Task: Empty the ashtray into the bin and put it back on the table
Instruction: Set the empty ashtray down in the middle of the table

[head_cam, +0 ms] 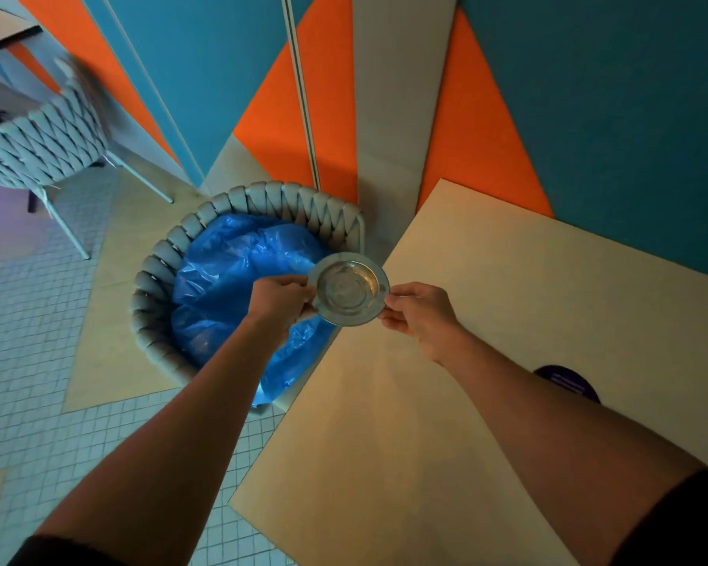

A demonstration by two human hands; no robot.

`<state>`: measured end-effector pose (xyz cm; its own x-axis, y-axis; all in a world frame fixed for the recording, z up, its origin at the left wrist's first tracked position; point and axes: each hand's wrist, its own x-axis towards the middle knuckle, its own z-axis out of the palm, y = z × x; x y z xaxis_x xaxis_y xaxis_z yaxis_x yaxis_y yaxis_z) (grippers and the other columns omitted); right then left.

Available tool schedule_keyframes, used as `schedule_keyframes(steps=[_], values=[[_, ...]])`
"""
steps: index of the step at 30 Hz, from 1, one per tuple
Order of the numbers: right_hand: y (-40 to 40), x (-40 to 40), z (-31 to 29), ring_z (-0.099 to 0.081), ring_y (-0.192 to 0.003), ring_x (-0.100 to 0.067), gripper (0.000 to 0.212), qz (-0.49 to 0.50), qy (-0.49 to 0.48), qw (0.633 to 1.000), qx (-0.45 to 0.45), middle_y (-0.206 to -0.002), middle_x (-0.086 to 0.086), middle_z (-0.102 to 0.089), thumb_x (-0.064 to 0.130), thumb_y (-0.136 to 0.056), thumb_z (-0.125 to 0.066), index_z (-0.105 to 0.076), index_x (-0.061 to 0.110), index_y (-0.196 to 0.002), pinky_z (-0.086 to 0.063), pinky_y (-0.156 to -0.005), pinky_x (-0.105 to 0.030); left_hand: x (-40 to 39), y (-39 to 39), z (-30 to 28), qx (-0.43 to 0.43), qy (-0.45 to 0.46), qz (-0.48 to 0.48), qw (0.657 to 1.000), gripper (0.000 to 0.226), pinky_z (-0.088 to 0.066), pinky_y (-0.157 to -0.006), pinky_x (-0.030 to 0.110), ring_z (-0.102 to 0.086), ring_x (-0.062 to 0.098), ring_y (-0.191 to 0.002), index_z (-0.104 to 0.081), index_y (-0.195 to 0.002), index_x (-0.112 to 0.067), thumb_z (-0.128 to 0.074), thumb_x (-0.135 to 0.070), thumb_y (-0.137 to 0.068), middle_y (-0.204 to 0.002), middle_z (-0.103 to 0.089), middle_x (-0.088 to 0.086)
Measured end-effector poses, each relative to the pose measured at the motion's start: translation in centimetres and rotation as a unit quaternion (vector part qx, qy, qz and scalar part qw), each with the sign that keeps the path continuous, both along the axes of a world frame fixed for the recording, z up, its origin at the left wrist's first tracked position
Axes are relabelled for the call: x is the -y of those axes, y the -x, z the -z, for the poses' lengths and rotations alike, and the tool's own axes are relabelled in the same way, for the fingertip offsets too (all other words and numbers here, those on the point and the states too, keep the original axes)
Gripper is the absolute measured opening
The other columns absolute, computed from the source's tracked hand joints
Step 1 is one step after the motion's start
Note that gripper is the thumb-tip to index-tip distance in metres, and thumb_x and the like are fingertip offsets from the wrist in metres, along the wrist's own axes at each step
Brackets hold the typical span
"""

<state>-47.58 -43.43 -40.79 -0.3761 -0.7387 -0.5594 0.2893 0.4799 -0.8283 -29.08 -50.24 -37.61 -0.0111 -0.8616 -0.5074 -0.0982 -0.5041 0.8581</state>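
Beside table (507,320), two-handed grip on ashtray (348,288)

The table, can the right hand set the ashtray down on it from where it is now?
Probably yes. The right hand already holds the ashtray at the table edge, with bare tabletop beside it.

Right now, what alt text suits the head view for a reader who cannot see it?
Both hands, left hand and right hand, hold a round, shallow metal ashtray level by its rim, between a woven grey bin lined with a blue plastic bag and a pale wooden table. The ashtray looks empty.
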Motion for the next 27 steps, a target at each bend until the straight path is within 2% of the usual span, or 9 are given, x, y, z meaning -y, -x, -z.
schedule_keyframes(steps=[4,7,10,15,21,27], values=[[2.2,-4.5,-0.9,-0.071,-0.071,-0.026,0.009,0.019,-0.003,1.000,-0.003,-0.085,-0.020,-0.072,-0.002,-0.088,-0.066,-0.067,0.007,-0.090,-0.059,-0.065,-0.034,-3.3,2.2,0.1,-0.015,-0.009,0.035,0.999,0.020,-0.062,-0.060,0.029,-0.069,0.025,-0.070,-0.068,-0.080,-0.004,-0.056,0.009,-0.089,-0.080,-0.069,0.017],[4.1,-8.1,-1.2,-0.071,-0.066,-0.023,0.009,0.036,-0.016,0.999,-0.012,-0.084,-0.019,-0.073,-0.001,-0.088,-0.066,-0.068,0.006,-0.092,-0.059,-0.063,-0.032,-6.0,3.9,0.6,-0.031,-0.016,0.067,0.997,0.020,-0.061,-0.055,0.027,-0.068,0.025,-0.068,-0.068,-0.079,-0.005,-0.056,0.009,-0.089,-0.077,-0.068,0.017],[6.0,-12.0,-1.1,-0.072,-0.066,-0.022,0.009,0.060,-0.030,0.998,-0.022,-0.083,-0.017,-0.074,-0.001,-0.087,-0.068,-0.068,0.009,-0.089,-0.059,-0.061,-0.032,-8.6,5.8,1.4,-0.031,-0.034,0.116,0.992,0.015,-0.060,-0.063,0.031,-0.071,0.028,-0.078,-0.069,-0.085,-0.004,-0.058,0.006,-0.088,-0.085,-0.070,0.019],[8.1,-18.0,-0.3,-0.072,-0.063,-0.019,0.011,0.087,-0.055,0.994,-0.026,-0.076,-0.013,-0.073,0.000,-0.088,-0.067,-0.067,0.011,-0.088,-0.058,-0.057,-0.029,-12.7,8.8,2.7,0.000,-0.041,0.177,0.983,0.015,-0.059,-0.062,0.032,-0.071,0.030,-0.079,-0.070,-0.082,-0.002,-0.060,0.008,-0.085,-0.082,-0.072,0.020],[10.3,-24.8,2.0,-0.074,-0.071,-0.024,0.010,0.142,-0.100,0.984,-0.035,-0.081,-0.016,-0.074,0.001,-0.086,-0.069,-0.068,0.009,-0.091,-0.060,-0.064,-0.034,-17.7,12.5,4.5,0.036,-0.046,0.252,0.966,0.016,-0.059,-0.055,0.028,-0.071,0.026,-0.069,-0.069,-0.078,0.000,-0.060,0.013,-0.082,-0.079,-0.071,0.017],[10.9,-29.9,4.4,-0.075,-0.067,-0.023,0.011,0.187,-0.150,0.970,-0.035,-0.079,-0.017,-0.076,0.002,-0.083,-0.072,-0.069,0.013,-0.083,-0.061,-0.058,-0.032,-21.8,15.0,7.9,0.100,-0.067,0.277,0.953,0.017,-0.062,-0.066,0.038,-0.072,0.033,-0.077,-0.070,-0.075,-0.003,-0.063,0.012,-0.078,-0.084,-0.071,0.020]])
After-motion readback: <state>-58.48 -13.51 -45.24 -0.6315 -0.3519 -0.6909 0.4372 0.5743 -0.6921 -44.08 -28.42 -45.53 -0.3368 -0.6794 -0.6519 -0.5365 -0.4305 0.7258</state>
